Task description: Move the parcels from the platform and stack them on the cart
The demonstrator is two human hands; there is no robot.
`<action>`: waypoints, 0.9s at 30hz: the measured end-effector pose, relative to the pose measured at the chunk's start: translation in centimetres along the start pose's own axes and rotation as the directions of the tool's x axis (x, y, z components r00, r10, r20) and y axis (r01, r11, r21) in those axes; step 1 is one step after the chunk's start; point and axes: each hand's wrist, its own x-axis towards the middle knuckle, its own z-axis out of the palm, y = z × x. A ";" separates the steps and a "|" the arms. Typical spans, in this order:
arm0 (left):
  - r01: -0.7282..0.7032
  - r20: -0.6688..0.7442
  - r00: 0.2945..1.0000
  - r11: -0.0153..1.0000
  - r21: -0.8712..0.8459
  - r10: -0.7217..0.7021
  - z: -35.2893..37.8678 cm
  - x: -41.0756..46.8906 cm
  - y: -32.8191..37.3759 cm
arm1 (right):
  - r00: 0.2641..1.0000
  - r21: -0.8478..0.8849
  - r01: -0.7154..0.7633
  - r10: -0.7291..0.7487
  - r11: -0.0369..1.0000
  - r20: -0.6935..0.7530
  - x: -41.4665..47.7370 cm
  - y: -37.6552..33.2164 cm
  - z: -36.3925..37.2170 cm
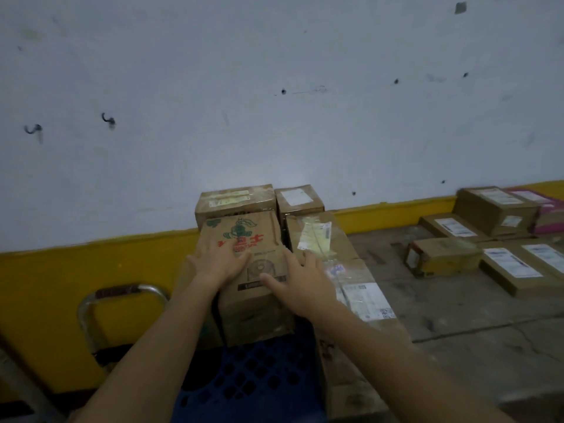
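Your left hand [220,261]: flat, fingers spread, on top of the printed box [244,236] | your right hand [300,283]: fingers straight, at its right edge

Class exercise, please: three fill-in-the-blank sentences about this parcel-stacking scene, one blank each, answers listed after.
1. The left hand and right hand rest on the printed cardboard box, which stands on a cart deck coloured ____.
2. The band along the foot of the wall is ____.
3. The cart's metal handle stands to the ____ of that box.
Answers: blue; yellow; left.
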 end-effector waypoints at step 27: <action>-0.428 0.284 0.857 0.901 -0.073 0.431 12.0 -4.8 44.7 | 0.906 0.011 -0.422 0.422 0.907 -0.018 -7.0 41.7 -19.0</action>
